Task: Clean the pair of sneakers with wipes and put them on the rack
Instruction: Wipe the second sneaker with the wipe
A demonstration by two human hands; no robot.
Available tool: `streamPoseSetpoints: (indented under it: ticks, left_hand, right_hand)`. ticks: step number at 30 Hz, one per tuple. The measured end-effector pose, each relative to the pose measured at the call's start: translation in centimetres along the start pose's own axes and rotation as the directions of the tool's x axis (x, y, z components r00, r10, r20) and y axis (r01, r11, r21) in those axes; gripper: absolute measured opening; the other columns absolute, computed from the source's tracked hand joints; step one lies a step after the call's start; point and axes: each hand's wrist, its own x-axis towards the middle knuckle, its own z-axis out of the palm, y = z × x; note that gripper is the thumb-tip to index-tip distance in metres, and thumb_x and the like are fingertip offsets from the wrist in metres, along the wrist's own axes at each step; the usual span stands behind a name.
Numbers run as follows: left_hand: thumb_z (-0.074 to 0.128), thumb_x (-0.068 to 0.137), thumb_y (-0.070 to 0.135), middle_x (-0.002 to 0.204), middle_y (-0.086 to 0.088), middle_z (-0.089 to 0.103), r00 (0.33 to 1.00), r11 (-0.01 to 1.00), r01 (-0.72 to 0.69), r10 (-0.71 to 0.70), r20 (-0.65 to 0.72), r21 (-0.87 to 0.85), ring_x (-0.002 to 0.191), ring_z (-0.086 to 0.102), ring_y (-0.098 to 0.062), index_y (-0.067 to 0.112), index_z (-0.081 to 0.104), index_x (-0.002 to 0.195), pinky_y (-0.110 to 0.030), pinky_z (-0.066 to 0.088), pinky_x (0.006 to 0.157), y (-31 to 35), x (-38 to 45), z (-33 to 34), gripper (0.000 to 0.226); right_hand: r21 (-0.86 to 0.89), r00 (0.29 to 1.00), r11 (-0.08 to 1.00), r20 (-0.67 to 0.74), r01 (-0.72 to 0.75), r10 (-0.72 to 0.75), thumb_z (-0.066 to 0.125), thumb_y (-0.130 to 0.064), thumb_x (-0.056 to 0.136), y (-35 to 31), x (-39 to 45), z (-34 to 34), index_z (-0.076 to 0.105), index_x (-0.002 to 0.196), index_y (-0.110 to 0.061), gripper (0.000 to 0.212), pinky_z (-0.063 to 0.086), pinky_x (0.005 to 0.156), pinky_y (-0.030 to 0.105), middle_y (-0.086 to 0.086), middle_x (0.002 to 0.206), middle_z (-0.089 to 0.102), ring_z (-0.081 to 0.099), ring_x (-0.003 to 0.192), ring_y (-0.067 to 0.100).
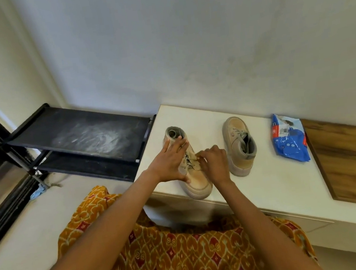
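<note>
Two beige sneakers stand on a white counter in the middle right of the frame. The nearer sneaker sits close to the counter's front edge and its left corner, toe almost at the lip, heel toward the wall. The left hand grips it from the side, fingers spread over the collar and thumb low against its flank. The right hand is curled over the laces at mid-shoe, fingertips pinching something pale there; whether that is a wipe or just the lace I cannot tell.

The second sneaker stands just to the right, apart from the first, toe toward the wall and heel near the middle of the counter. Further right lies a crumpled blue wipes packet, near a wooden panel at the frame's right edge. What is inside the packet does not show.

There is bare counter in front of the second sneaker and the packet, down to the lower right.

To the left of centre, touching the counter's side, stands a black shoe rack; its top shelf carries a dusty whitish smear and its lower shelf is mostly in shadow. Pale floor runs from the rack to the lower left.
</note>
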Motion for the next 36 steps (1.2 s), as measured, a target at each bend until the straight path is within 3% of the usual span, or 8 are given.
streamPoseSetpoints:
  ticks: [3,5,9,13,22,28,31,36]
  left_hand:
    - [0.059,0.075,0.065,0.157,-0.006,-0.008,1.000,1.000,-0.003,0.003,-0.006,-0.013,0.143,-0.018,-0.020,0.009,-0.005,0.149,-0.043,-0.010,0.117,0.0,0.0,0.2,0.113]
    - [0.060,0.075,0.064,0.157,-0.006,-0.008,1.000,1.000,0.001,-0.001,-0.016,-0.023,0.143,-0.018,-0.020,0.009,-0.005,0.149,-0.042,-0.011,0.116,0.0,0.0,0.2,0.113]
    - [0.061,0.074,0.064,0.157,-0.006,-0.008,1.000,0.999,0.008,-0.008,-0.017,-0.040,0.143,-0.017,-0.020,0.010,-0.004,0.149,-0.041,-0.010,0.115,0.1,0.0,0.2,0.114]
    - [0.060,0.074,0.066,0.158,-0.006,-0.006,1.000,1.000,0.018,-0.018,-0.006,-0.022,0.143,-0.016,-0.020,0.009,-0.003,0.149,-0.042,-0.008,0.116,0.1,0.0,0.1,0.113]
    - [0.060,0.074,0.066,0.157,-0.008,-0.008,1.000,1.000,0.013,-0.013,-0.023,-0.018,0.143,-0.016,-0.021,0.008,-0.007,0.148,-0.045,-0.007,0.117,0.0,-0.1,0.5,0.115]
    - [0.059,0.071,0.069,0.157,-0.009,-0.012,1.000,1.000,0.002,-0.002,0.029,0.006,0.142,-0.019,-0.023,0.007,-0.009,0.148,-0.044,-0.008,0.116,0.0,-0.1,0.0,0.120]
    - [0.060,0.071,0.068,0.157,-0.011,-0.011,0.999,0.999,0.011,-0.014,0.040,0.053,0.142,-0.019,-0.025,0.006,-0.009,0.147,-0.046,-0.005,0.117,0.2,0.1,-0.1,0.120]
    - [0.059,0.072,0.068,0.157,-0.012,-0.011,1.000,0.997,0.023,-0.024,0.015,0.068,0.143,-0.017,-0.026,0.006,-0.010,0.147,-0.048,-0.004,0.117,0.4,0.1,0.2,0.119]
  right_hand:
    - [-0.096,0.983,0.979,0.037,0.180,-0.177,0.078,-0.016,0.069,2.2,-2.3,-0.7,0.074,0.082,-0.024,0.015,0.038,0.064,0.033,-0.004,0.066,0.068,0.059,0.071,0.024]
    - [-0.137,0.975,0.967,0.083,0.214,-0.204,0.077,-0.018,0.072,2.5,-1.9,-1.3,0.075,0.084,-0.024,0.014,0.039,0.067,0.034,-0.003,0.070,0.070,0.060,0.075,0.024]
    - [-0.116,0.992,0.992,0.124,0.049,-0.035,0.053,-0.016,0.090,0.3,1.6,-0.8,0.072,0.101,-0.021,0.023,0.034,0.078,0.036,0.006,0.090,0.072,0.056,0.096,0.028]
    - [-0.013,0.987,0.992,0.102,-0.127,0.128,0.050,-0.014,0.091,-0.4,2.5,0.2,0.072,0.101,-0.019,0.025,0.037,0.075,0.036,0.010,0.092,0.070,0.054,0.096,0.029]
    - [0.087,0.883,0.996,0.467,0.001,-0.041,0.062,-0.020,0.087,4.0,-2.5,-3.7,0.072,0.102,-0.018,0.018,0.041,0.066,0.028,0.006,0.093,0.069,0.060,0.088,0.021]
    - [0.138,0.944,0.969,0.291,-0.203,0.156,0.059,-0.014,0.086,2.6,-0.5,-1.0,0.073,0.095,-0.017,0.017,0.048,0.069,0.032,0.004,0.091,0.072,0.062,0.089,0.022]
    - [0.160,0.942,0.946,0.236,-0.281,0.240,0.055,-0.015,0.085,2.0,0.6,0.5,0.072,0.091,-0.023,0.020,0.046,0.062,0.030,0.005,0.087,0.071,0.063,0.086,0.025]
    - [0.213,0.972,0.958,0.173,-0.192,0.156,0.056,-0.005,0.085,2.2,-3.0,-0.9,0.075,0.092,-0.019,0.024,0.042,0.063,0.029,0.004,0.087,0.072,0.058,0.085,0.023]
